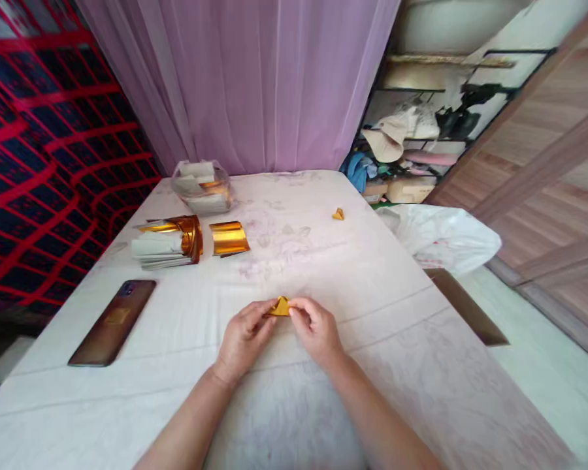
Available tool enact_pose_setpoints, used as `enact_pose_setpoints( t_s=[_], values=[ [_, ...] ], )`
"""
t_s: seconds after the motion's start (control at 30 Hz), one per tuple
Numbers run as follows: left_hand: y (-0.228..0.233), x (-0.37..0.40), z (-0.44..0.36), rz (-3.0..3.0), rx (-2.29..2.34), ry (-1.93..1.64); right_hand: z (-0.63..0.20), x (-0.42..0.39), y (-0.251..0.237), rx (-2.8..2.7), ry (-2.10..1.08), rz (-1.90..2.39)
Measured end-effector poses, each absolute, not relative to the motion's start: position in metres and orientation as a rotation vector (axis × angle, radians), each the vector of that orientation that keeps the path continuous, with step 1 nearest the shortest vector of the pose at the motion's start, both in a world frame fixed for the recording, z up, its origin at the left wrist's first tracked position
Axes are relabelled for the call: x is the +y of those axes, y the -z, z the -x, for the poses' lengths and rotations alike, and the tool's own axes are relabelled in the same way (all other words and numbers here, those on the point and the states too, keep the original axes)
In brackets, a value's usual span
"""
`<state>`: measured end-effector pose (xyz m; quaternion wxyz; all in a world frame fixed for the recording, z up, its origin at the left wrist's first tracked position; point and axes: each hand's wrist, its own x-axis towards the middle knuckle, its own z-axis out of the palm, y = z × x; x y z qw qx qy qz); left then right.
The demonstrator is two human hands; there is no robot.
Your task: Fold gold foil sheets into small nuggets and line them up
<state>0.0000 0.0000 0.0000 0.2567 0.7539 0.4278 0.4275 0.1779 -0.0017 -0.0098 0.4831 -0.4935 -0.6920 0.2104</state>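
A small piece of folded gold foil paper [281, 307] is held between my two hands, just above the white flowered tablecloth [294, 267]. My left hand [247, 333] pinches its left end between thumb and fingers. Its right end is in the pinch of my right hand [318, 326]. The fingertips cover both ends, leaving the peaked middle in sight. Farther off to the left lie a few flat gold foil sheets [229, 238], beside a thick stack of foil paper [164, 245]. One small folded gold piece [338, 214] sits alone toward the far right of the table.
A clear plastic bag of paper stacks [203, 186] stands at the back left. A smartphone [112, 323] lies face down on the left. Beyond the table's right edge are a white plastic bag [443, 235] and a cluttered shelf [411, 143]. A purple curtain [255, 85] hangs behind.
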Motion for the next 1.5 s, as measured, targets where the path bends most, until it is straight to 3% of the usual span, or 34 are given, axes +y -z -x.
enact_pose_setpoints(
  t_s=[0.33, 0.67, 1.07, 1.5],
  values=[
    [0.006, 0.002, 0.002, -1.767, 1.251, -1.153, -0.182, -0.002, -0.001, -1.775, -0.550, 1.158],
    [0.005, 0.001, 0.001, -1.972, 1.280, -1.110, -0.183, -0.001, 0.000, -1.769, -0.525, 1.182],
    [0.002, -0.002, -0.006, -1.893, 1.496, -1.016, -0.179, 0.001, 0.006, -1.959, -0.127, 1.166],
    [-0.003, -0.001, -0.003, -1.614, 1.470, -0.953, -0.177, 0.000, 0.002, -1.946, -0.090, 1.117]
  ],
)
